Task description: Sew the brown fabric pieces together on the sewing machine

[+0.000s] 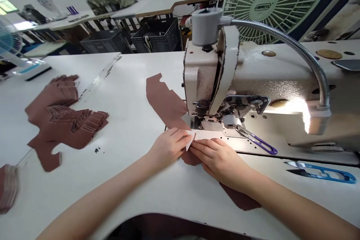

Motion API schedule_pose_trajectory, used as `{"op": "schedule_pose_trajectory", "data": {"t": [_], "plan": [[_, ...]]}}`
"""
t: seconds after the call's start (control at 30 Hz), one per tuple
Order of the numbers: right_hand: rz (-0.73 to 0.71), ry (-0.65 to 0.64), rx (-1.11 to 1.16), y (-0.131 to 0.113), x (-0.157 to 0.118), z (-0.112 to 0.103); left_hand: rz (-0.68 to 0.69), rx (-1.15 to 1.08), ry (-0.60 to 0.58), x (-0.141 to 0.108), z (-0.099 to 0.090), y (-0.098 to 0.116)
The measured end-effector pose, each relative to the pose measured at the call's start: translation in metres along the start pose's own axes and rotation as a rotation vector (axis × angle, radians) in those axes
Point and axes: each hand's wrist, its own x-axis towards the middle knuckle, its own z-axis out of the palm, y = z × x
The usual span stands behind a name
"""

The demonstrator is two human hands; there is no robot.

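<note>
A brown, leather-like cut piece (pixel 164 99) lies beside and below the head of the sewing machine (pixel 202 71), partly hidden by my hands. My left hand (pixel 168 145) pinches it close to the needle area, where a small white corner (pixel 190 141) shows at the fingers; whether that is the underside or a separate bit, I cannot tell. My right hand (pixel 218 157) has its fingers together on the piece, fingertips meeting the white corner. Beneath the right wrist, more brown material (pixel 243 199) sticks out. The presser foot and needle are hard to make out.
Stacked brown pieces (pixel 63 120) lie at left, with another stack (pixel 8 187) at the edge. Purple-handled snips (pixel 261 144) rest on the machine bed, blue snips (pixel 323 172) on the table. A lit lamp (pixel 316 116) hangs at right; a green fan (pixel 270 3) stands behind.
</note>
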Motion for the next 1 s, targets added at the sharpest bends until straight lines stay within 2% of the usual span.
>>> {"op": "schedule_pose_trajectory", "data": {"t": [0.63,0.83,1.0], "plan": [[-0.001,-0.012,-0.057,0.000,-0.001,0.002,0.025,0.086,0.029,0.001,0.001,0.004],[0.011,-0.027,-0.044,0.006,-0.001,0.001,0.050,0.089,-0.026,0.008,0.000,0.000],[0.049,-0.035,-0.037,0.019,0.001,-0.002,0.033,0.169,-0.129,0.024,-0.001,-0.006]]}}
